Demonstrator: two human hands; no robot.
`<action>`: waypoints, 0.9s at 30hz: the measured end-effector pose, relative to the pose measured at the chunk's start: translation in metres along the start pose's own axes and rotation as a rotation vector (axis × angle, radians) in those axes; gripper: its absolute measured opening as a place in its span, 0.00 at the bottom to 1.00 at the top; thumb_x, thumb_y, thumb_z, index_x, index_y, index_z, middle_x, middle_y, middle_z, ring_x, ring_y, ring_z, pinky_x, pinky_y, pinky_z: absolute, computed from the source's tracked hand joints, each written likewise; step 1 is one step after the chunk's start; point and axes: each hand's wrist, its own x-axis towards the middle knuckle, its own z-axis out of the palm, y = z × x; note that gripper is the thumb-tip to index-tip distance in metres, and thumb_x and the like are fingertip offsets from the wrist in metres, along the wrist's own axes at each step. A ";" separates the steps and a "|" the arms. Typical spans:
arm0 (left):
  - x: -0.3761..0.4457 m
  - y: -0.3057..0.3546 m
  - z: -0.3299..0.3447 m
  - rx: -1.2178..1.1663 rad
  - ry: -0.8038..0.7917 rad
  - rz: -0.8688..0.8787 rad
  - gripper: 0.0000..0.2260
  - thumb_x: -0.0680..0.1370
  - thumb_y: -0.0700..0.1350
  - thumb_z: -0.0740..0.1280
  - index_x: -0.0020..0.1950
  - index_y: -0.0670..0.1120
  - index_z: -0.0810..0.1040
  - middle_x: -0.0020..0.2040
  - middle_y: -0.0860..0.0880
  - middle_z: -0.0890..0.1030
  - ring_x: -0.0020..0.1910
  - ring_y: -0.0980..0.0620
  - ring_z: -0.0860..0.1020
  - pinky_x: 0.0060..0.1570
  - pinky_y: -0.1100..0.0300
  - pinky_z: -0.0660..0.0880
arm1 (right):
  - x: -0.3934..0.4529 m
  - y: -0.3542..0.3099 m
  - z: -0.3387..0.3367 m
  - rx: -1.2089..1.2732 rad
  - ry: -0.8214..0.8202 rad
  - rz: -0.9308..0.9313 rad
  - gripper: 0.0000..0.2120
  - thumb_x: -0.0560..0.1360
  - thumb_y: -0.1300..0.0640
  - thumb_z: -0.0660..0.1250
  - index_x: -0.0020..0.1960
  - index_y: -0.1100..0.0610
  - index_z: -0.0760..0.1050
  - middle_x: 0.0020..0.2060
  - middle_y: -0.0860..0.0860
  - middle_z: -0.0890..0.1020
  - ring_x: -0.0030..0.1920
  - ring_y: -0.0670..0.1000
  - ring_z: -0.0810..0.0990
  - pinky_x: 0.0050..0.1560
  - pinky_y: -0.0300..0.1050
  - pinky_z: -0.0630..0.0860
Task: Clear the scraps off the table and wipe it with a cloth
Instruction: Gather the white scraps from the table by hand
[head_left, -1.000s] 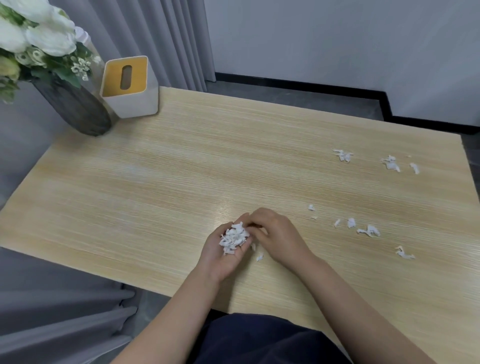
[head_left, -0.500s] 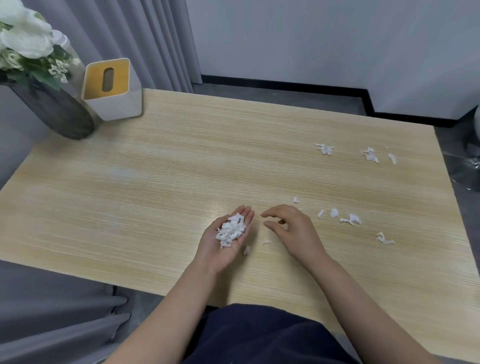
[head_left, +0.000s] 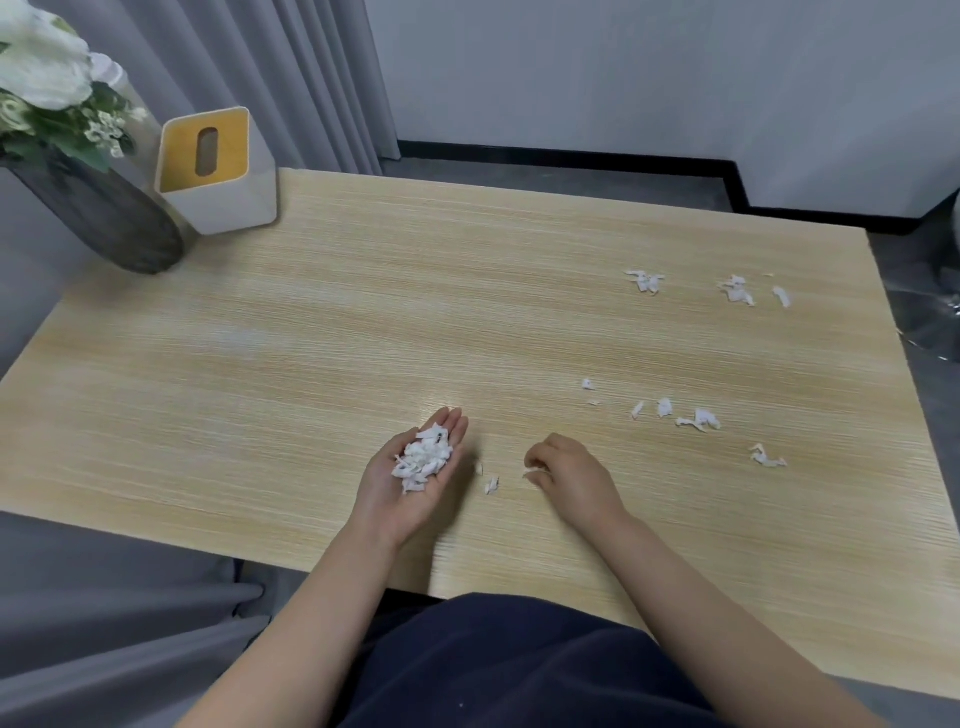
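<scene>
My left hand lies palm up on the light wooden table and cups a pile of white paper scraps. To its right, my right hand rests knuckles up with the fingers curled, the fingertips pinching a tiny scrap at the table surface. Two small scraps lie between the hands. More loose scraps are scattered to the right, one piece nearer the right edge. A far group of scraps and another lie near the back right. No cloth is in view.
A white tissue box with a yellow top and a dark vase of white flowers stand at the back left corner. Grey curtains hang on the left. Clear plastic lies on the floor past the right edge.
My right hand has drawn away from the left palm to the right and come down on a scrap on the table. The left hand stays palm up with its pile.
</scene>
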 end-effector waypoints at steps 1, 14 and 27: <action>-0.002 0.000 -0.001 0.003 0.003 0.004 0.30 0.54 0.28 0.76 0.56 0.33 0.79 0.59 0.38 0.79 0.53 0.40 0.81 0.52 0.46 0.77 | 0.001 -0.001 0.001 -0.017 -0.003 -0.015 0.08 0.78 0.57 0.63 0.53 0.57 0.77 0.51 0.50 0.76 0.54 0.50 0.72 0.46 0.43 0.70; -0.016 0.008 -0.014 -0.042 0.026 0.002 0.29 0.55 0.28 0.76 0.57 0.32 0.79 0.59 0.37 0.79 0.54 0.39 0.80 0.49 0.44 0.79 | 0.001 -0.013 0.003 0.113 0.010 -0.132 0.04 0.77 0.59 0.63 0.49 0.55 0.76 0.42 0.45 0.75 0.44 0.46 0.73 0.44 0.36 0.67; -0.023 0.013 -0.023 -0.056 0.022 0.010 0.31 0.53 0.27 0.78 0.56 0.31 0.79 0.61 0.38 0.78 0.56 0.38 0.79 0.53 0.44 0.76 | 0.007 -0.021 0.023 -0.079 -0.067 -0.240 0.06 0.78 0.56 0.63 0.50 0.56 0.77 0.48 0.49 0.76 0.51 0.49 0.74 0.46 0.42 0.71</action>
